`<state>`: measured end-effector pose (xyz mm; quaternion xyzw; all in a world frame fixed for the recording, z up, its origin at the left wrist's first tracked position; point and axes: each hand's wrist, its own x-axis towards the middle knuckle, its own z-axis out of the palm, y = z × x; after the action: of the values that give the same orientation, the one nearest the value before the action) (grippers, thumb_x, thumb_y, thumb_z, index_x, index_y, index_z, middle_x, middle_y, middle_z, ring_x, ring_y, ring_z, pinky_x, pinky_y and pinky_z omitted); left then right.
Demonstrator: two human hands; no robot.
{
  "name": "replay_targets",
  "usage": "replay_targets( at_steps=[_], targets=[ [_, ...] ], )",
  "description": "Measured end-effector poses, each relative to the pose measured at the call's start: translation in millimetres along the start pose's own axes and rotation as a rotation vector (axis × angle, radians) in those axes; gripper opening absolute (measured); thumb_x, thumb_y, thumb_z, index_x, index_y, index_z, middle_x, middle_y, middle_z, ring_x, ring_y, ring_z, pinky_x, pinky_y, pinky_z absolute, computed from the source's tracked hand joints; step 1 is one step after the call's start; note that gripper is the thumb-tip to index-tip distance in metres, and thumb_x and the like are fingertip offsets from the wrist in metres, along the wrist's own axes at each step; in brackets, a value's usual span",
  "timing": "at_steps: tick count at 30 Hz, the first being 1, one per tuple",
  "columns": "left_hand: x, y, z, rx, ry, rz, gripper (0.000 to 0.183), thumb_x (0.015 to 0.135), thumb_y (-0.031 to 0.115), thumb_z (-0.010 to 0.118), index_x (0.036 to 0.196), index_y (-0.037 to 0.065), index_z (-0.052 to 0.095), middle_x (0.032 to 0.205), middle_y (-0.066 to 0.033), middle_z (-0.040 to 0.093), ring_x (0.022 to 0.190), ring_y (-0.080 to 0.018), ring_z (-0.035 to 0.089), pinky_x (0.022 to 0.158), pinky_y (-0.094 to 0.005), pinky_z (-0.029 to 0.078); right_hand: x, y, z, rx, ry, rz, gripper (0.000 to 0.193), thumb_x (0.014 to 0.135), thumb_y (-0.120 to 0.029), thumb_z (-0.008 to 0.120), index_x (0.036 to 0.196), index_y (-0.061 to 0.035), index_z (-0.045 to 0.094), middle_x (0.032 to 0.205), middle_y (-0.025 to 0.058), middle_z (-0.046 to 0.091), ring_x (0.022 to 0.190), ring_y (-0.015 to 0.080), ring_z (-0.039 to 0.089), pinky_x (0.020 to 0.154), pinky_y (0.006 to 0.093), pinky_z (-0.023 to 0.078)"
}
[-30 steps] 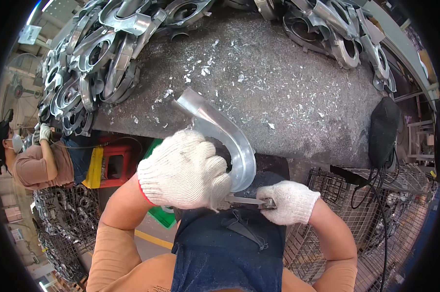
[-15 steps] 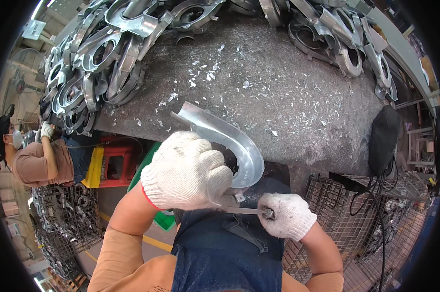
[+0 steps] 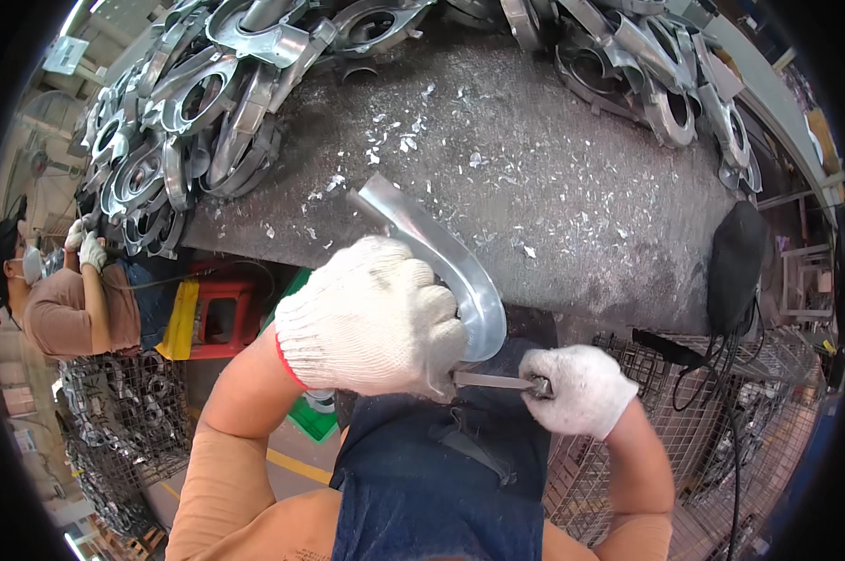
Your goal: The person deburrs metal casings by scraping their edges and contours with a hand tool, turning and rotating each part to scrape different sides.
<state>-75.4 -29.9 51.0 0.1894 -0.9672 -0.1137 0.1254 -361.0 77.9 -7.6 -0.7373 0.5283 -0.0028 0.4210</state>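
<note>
My left hand, in a white knit glove with a red cuff, is closed round a curved silver metal casting. The casting has a scroll shape, and its straight end points up over the table edge. My fingers hide its near left side. In my right hand, also gloved, is the handle end of a flat, narrow metal file. The file's other end reaches the bottom of the casting beside my left fingers; whether it touches the metal I cannot tell.
Piled castings cover the worktable's far left, with more castings at far right. Metal flakes litter the dark tabletop. A black covered object with cables stands right, above wire cages. A co-worker is at left.
My right hand has moved right and up with the file, drawing it outward. My left hand has shifted slightly right and tilted the casting. The co-worker's second gloved hand has come into view.
</note>
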Motion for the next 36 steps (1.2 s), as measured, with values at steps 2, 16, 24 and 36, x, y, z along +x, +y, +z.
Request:
replay_targets(
  at_steps=[2,16,24,36],
  targets=[
    [3,0,5,0.041,-0.044,0.091,0.040,0.067,0.056,0.084,0.069,0.020,0.066,0.075,0.0005,0.058,0.075,-0.0252,0.063,0.068,-0.0429,0.050,9,4,-13,-0.019,-0.185,0.008,0.015,0.089,-0.022,0.068,0.099,-0.0128,0.076,0.085,0.0172,0.076,0.084,0.0426,0.076,0.076,0.0516,0.062],
    [8,-10,-10,-0.001,-0.112,0.022,0.050,0.061,0.062,0.087,0.071,0.017,0.069,0.079,-0.0013,0.066,0.076,-0.0283,0.069,0.070,-0.0454,0.050,-3,4,10,-0.014,0.070,-0.136,0.015,0.091,-0.016,0.071,0.106,-0.0137,0.071,0.090,0.0089,0.077,0.086,0.0329,0.079,0.073,0.0437,0.063],
    [22,-3,-18,-0.084,-0.175,-0.191,0.054,0.066,0.057,0.094,0.094,0.012,0.081,0.093,-0.0089,0.076,0.092,-0.0374,0.075,0.089,-0.0480,0.057,5,-2,19,-0.250,0.472,-0.038,0.031,0.079,-0.015,0.082,0.107,-0.0115,0.069,0.094,0.0108,0.073,0.085,0.0331,0.077,0.074,0.0472,0.063],
    [22,4,-18,-0.083,-0.094,-0.196,0.050,0.064,0.056,0.095,0.079,0.011,0.078,0.083,-0.0089,0.074,0.085,-0.0336,0.075,0.081,-0.0471,0.057,12,-23,35,-0.034,0.614,0.026,0.023,0.078,-0.007,0.083,0.098,-0.0089,0.071,0.092,0.0136,0.074,0.085,0.0375,0.076,0.073,0.0448,0.062]
  ],
)
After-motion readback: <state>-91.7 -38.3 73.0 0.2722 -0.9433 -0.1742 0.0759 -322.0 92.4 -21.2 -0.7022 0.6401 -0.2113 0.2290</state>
